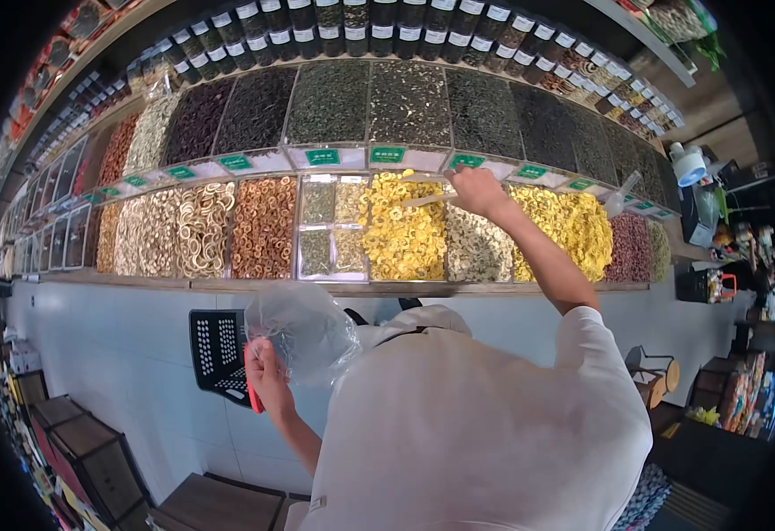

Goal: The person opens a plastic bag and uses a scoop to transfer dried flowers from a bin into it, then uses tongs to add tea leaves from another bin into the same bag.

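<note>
My right hand (476, 190) is closed around a pair of pale tongs (424, 201). Their two arms are spread and reach left over a bin of yellow dried pieces (405, 239); whether anything sits between the tips is not clear. Low on the left, my left hand (268, 380) grips a clear plastic bag (303, 332). The same hand is also round the red handle (253, 380) of a black perforated basket (216, 350), which hangs beside the bag. I can make out nothing inside the bag.
Bins of dried goods line the counter, with brown dried rings (263, 226) on the left and more yellow pieces (564, 230) on the right. Behind rise bins of dark tea leaves (330, 102) and rows of labelled jars (383, 40). A wooden stool (657, 380) stands right.
</note>
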The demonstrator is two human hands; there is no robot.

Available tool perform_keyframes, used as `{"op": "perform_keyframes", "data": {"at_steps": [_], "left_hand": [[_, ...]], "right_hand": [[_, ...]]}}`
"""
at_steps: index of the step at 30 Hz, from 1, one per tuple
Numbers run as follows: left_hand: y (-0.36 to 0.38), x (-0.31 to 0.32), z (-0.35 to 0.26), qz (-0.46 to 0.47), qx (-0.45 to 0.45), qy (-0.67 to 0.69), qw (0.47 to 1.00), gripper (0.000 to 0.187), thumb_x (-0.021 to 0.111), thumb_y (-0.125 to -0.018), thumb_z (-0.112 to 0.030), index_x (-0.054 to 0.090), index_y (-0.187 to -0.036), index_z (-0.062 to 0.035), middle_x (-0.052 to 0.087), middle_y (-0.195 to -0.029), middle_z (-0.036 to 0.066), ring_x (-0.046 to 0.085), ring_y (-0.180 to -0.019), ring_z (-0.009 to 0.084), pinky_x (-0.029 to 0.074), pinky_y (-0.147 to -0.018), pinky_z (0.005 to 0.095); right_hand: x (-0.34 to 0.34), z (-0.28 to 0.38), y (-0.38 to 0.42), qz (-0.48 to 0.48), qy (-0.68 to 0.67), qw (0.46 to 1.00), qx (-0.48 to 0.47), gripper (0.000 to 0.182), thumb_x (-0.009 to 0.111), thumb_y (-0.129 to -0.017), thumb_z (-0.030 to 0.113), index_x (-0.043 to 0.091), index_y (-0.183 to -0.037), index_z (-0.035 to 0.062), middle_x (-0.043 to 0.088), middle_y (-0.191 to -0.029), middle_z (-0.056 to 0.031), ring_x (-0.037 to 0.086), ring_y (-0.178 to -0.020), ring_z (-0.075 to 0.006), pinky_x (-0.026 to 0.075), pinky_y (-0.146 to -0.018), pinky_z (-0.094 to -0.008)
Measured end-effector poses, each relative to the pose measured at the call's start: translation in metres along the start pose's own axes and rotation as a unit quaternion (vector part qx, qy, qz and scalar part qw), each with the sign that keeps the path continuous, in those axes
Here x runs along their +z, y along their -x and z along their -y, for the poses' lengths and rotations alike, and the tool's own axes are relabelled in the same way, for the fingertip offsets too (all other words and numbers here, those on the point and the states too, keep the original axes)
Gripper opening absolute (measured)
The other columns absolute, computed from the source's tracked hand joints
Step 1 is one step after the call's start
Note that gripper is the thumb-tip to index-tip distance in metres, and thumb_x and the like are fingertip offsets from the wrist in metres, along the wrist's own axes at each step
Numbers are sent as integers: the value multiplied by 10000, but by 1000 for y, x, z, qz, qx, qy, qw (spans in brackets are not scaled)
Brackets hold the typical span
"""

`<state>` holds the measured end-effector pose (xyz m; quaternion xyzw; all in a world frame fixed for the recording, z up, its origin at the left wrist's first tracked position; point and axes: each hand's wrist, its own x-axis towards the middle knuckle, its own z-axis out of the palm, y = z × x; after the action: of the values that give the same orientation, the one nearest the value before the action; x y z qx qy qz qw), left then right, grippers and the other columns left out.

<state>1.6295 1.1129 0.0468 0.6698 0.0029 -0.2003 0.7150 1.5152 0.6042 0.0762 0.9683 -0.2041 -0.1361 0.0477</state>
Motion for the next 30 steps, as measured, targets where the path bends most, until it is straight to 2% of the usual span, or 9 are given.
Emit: {"op": "perform_keyframes", "data": {"at_steps": [3,5,7,10,16,22,25,28,30], "left_hand": [[-10,0,-18,-2,-9,14,1000,130,639,-1052,-225,614,-1013,-103,396,-651,-109,296,-524,-4,207,-448,222],[-22,-6,-21,18,-16,36,999,125,639,-1052,-213,610,-1011,-98,407,-683,-112,306,-557,-9,210,-476,210],[-33,-13,-24,53,-43,58,996,139,647,-1047,-217,618,-1036,-81,481,-745,-95,394,-623,2,305,-543,195],[-50,-10,-32,78,-71,44,993,176,657,-1041,-221,636,-1106,-59,585,-868,-62,511,-744,29,417,-659,210],[-75,4,-38,90,-106,9,990,254,658,-1042,-242,644,-1197,-41,647,-1045,-30,586,-904,61,477,-775,241],[-70,36,-49,151,-111,10,982,202,668,-1040,-276,647,-1129,-95,598,-891,-86,513,-737,9,401,-632,194],[-54,65,-50,87,-77,-19,993,168,669,-1039,-284,643,-1084,-125,552,-818,-106,458,-669,-9,339,-562,185],[-41,87,-53,120,-57,-7,991,146,659,-1045,-265,639,-1079,-125,541,-807,-99,464,-669,-7,335,-542,194],[-29,111,-52,77,-39,-6,996,134,650,-1049,-252,637,-1080,-122,542,-811,-95,465,-665,-7,328,-531,197]], "right_hand": [[13,12,23,27,-59,997,29,586,790,-862,325,606,-1357,72,734,-1026,-184,731,-942,-375,588,-796,-497],[29,22,37,-35,-165,982,87,589,787,-865,343,605,-1354,71,740,-979,-209,730,-922,-386,585,-809,-498],[28,36,56,1,-204,970,136,591,790,-864,371,620,-1342,69,742,-985,-213,731,-906,-383,584,-810,-500],[34,53,85,-49,-259,946,187,525,807,-841,377,667,-1239,64,741,-901,-197,734,-865,-367,586,-763,-493],[57,64,130,-59,-327,908,257,548,826,-826,400,684,-1269,110,743,-902,-164,731,-857,-364,576,-767,-478],[71,62,144,-78,-413,873,248,529,830,-821,407,696,-1256,138,740,-903,-140,727,-845,-351,566,-757,-454],[71,53,146,-118,-506,821,238,571,852,-821,379,699,-1284,80,731,-916,-163,720,-831,-347,560,-779,-423],[87,34,147,-107,-516,825,207,562,855,-824,362,693,-1267,55,729,-920,-166,717,-836,-333,556,-777,-416],[90,23,147,-109,-510,835,175,572,857,-824,378,687,-1263,55,717,-887,-152,704,-789,-329,550,-744,-411]]}}
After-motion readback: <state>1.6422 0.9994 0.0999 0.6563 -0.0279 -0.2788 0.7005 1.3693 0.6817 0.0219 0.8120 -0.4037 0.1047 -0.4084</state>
